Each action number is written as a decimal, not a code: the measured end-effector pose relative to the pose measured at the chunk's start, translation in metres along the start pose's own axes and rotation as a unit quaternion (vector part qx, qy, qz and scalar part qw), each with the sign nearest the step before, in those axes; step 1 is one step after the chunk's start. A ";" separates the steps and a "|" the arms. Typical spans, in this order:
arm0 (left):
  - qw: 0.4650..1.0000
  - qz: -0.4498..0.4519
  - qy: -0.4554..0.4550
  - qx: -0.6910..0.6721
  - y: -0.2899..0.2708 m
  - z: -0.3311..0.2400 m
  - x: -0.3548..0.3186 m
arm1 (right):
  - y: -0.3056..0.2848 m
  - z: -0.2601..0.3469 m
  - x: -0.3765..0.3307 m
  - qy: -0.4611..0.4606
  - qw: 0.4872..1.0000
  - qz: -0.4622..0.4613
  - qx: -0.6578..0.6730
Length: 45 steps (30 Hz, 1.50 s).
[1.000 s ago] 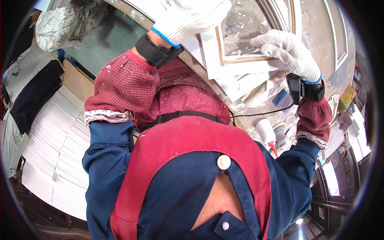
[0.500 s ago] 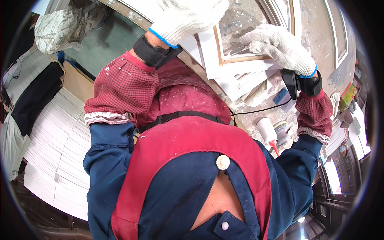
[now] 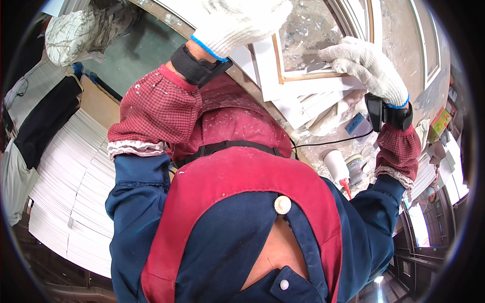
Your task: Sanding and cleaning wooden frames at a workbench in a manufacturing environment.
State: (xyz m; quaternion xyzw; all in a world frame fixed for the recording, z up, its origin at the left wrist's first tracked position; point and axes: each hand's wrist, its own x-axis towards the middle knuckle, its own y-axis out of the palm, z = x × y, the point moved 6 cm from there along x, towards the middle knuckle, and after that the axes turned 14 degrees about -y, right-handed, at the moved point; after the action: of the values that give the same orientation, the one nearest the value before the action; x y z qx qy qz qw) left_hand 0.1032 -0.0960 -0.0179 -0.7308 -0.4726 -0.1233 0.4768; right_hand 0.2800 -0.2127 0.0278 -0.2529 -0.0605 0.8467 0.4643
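In a white knitted glove with a blue cuff, my left hand [image 3: 242, 25] reaches over the white stock at the top; glare and the picture edge hide its fingers. My right hand [image 3: 371, 70], gloved alike, hovers by the near corner of a white frame with a tan wooden inner edge [image 3: 310, 77]. Its fingers stretch leftward, slightly apart, with nothing seen in them. Beneath the frame lie white boards [image 3: 308, 103], overlapping at angles. A paint-spattered work surface [image 3: 308, 38] shows through the frame's opening.
A white squeeze bottle with a red nozzle [image 3: 336, 165] lies beside a clear jar [image 3: 356, 169]. A black cable [image 3: 333, 143] crosses the table near a blue card [image 3: 355, 123]. More frames [image 3: 432, 50] are at right. Stacked white boards [image 3: 76, 187] stand at left.
My right hand has shifted right and slightly nearer, off the frame's inner opening. My left hand has barely moved, drifting slightly right. The frame and boards look the same.
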 end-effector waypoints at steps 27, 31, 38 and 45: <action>1.000 -0.007 -0.001 -0.013 -0.003 0.000 0.003 | 0.009 0.008 -0.011 -0.215 0.948 -0.078 -0.220; 1.000 -0.021 0.013 -0.008 -0.007 -0.001 0.004 | 0.018 0.022 0.000 -0.281 0.932 -0.085 -0.213; 0.999 -0.027 0.020 0.005 -0.003 -0.002 0.004 | 0.025 0.007 -0.002 -0.264 0.944 -0.096 -0.172; 1.000 0.004 0.013 0.022 -0.016 -0.012 0.011 | 0.028 0.005 -0.004 -0.261 0.934 -0.083 -0.228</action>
State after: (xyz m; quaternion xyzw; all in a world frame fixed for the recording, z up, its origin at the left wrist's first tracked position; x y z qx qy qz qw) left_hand 0.0993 -0.0975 0.0042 -0.7205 -0.4660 -0.1204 0.4991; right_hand 0.2580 -0.2308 0.0240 -0.1164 -0.3915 0.8049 0.4305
